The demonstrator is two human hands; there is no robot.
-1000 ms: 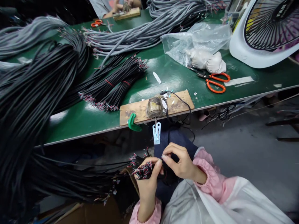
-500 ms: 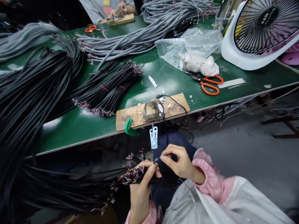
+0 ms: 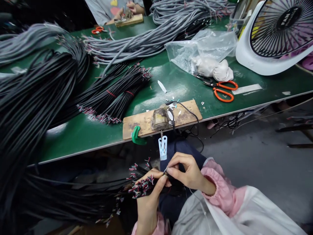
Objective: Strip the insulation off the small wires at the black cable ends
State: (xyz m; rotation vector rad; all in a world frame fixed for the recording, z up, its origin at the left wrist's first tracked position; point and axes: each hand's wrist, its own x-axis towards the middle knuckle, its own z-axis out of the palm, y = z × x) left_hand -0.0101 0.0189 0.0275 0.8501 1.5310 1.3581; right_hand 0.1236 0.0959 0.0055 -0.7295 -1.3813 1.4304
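Observation:
My left hand (image 3: pixel 153 195) is closed around a bundle of black cables (image 3: pixel 140 187) whose stripped ends show red, white and green wires. Its thumb and forefinger pinch one cable's end apart from the rest. My right hand (image 3: pixel 187 171) pinches the thin wires (image 3: pixel 165 170) at that same end, its fingertips almost touching the left thumb. Just beyond both hands, a light blue clothes peg (image 3: pixel 162 148) hangs from the shaft of a small motor (image 3: pixel 160 120) mounted on a wooden board (image 3: pixel 139 124). A green clamp (image 3: pixel 137 135) sits at the board's left end.
Black cable bundles (image 3: pixel 117 91) and grey cables (image 3: pixel 137 44) cover the table's left and back. Orange-handled scissors (image 3: pixel 223 91), a plastic bag (image 3: pixel 202 49) and a white fan (image 3: pixel 254 58) stand to the right. Across the table, a co-worker's hands (image 3: pixel 127 9) are over another board.
My right hand's fingertips have moved left onto the wires at the cable end held by my left hand; before, there was a gap. The view has shifted slightly.

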